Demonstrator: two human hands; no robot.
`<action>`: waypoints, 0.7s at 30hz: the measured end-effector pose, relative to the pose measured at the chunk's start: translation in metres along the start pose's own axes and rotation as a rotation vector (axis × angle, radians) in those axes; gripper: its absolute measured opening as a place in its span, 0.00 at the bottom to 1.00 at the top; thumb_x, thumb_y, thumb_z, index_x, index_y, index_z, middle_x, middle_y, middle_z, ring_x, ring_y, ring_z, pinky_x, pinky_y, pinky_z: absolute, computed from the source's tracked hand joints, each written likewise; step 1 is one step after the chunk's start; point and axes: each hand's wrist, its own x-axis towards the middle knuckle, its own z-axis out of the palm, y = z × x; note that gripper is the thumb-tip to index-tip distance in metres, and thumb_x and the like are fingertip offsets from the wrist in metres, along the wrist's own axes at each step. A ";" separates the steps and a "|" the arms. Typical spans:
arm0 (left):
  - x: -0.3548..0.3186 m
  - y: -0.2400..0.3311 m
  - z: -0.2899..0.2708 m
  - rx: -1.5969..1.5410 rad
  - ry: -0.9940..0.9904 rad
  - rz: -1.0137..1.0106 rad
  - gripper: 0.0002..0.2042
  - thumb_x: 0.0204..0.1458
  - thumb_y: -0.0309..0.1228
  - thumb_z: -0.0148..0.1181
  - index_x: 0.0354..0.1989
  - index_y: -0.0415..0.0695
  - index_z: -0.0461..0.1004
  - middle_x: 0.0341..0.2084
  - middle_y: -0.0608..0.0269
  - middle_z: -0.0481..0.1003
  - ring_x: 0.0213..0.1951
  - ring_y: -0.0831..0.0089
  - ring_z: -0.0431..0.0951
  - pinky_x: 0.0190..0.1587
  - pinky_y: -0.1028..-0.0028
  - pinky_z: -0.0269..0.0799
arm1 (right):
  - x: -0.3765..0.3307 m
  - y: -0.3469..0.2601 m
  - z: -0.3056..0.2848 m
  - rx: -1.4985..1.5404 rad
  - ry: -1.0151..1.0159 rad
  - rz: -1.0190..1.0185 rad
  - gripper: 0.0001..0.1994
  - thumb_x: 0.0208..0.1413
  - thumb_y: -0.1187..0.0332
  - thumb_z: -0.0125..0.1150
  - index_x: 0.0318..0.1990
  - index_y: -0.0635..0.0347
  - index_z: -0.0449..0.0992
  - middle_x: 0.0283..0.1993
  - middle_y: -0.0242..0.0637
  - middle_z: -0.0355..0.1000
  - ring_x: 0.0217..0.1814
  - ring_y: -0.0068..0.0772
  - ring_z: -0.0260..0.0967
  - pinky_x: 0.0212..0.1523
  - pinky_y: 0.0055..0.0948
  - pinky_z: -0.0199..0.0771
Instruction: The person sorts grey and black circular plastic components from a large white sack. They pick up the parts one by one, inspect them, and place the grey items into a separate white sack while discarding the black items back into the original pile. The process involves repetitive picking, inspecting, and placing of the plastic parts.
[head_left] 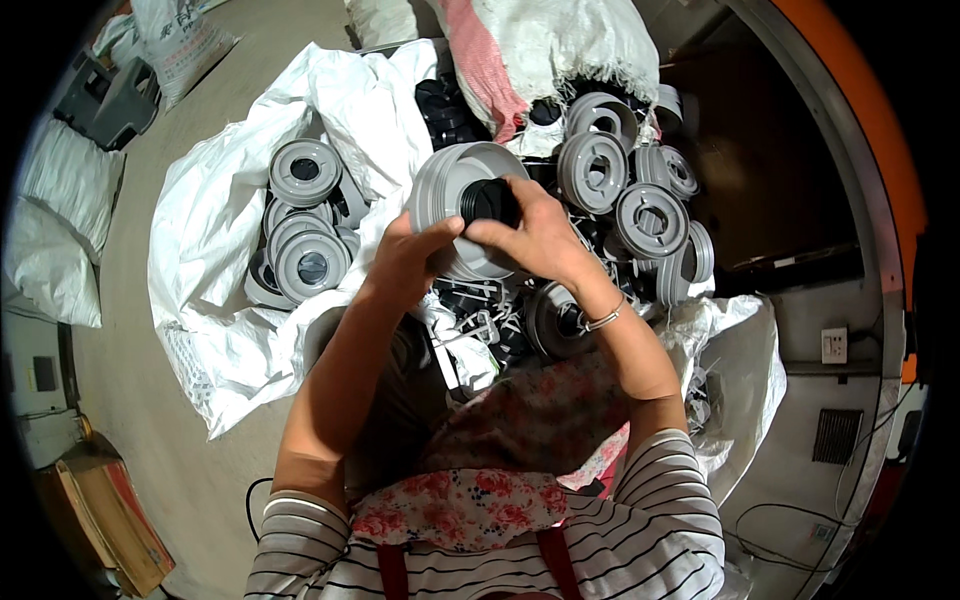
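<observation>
In front of me I hold up a large grey ribbed round plastic part (pixel 436 192), its hollow side facing right. My left hand (pixel 406 260) grips its lower left rim, with the thumb reaching over the edge. A black threaded plastic ring (pixel 488 204) sits at the middle of the hollow. Closed round that ring is my right hand (pixel 541 236), thumb below and fingers above; whether the ring is joined to the grey part I cannot tell. Just right of my hands, similar grey round parts (pixel 594 172) lie heaped, several with slotted centres.
An open white woven sack (pixel 225 235) at left holds grey parts with black centres (pixel 311 266). Below my hands are small grey and black pieces (pixel 482 318). Another white sack (pixel 745 360) stands at right, near a metal machine frame (pixel 868 180). A pink-striped sack (pixel 560 50) lies beyond.
</observation>
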 end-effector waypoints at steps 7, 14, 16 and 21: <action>-0.003 -0.002 0.026 0.295 0.035 -0.039 0.16 0.47 0.31 0.62 0.41 0.34 0.70 0.26 0.60 0.75 0.24 0.74 0.76 0.26 0.75 0.73 | -0.034 0.019 -0.008 -0.223 -0.031 -0.313 0.37 0.34 0.67 0.73 0.55 0.66 0.62 0.50 0.48 0.62 0.51 0.51 0.63 0.49 0.40 0.70; 0.004 -0.011 0.036 0.220 -0.017 -0.113 0.19 0.46 0.28 0.63 0.47 0.35 0.69 0.31 0.59 0.76 0.29 0.72 0.76 0.30 0.74 0.74 | -0.044 0.038 -0.013 -0.221 -0.048 -0.380 0.37 0.32 0.72 0.70 0.56 0.64 0.62 0.52 0.45 0.61 0.53 0.48 0.60 0.52 0.36 0.68; 0.008 -0.021 0.038 0.229 -0.018 -0.078 0.21 0.46 0.26 0.64 0.49 0.35 0.68 0.34 0.60 0.75 0.34 0.73 0.76 0.34 0.75 0.74 | -0.042 0.042 -0.010 -0.116 0.001 -0.291 0.37 0.32 0.72 0.70 0.56 0.63 0.62 0.52 0.45 0.61 0.55 0.48 0.59 0.52 0.35 0.68; 0.012 -0.025 0.046 0.420 0.076 0.075 0.25 0.45 0.26 0.66 0.52 0.36 0.66 0.36 0.59 0.75 0.35 0.74 0.76 0.36 0.74 0.74 | -0.035 0.042 -0.015 0.944 -0.227 0.634 0.29 0.54 0.49 0.60 0.43 0.76 0.71 0.21 0.46 0.73 0.15 0.30 0.71 0.17 0.24 0.71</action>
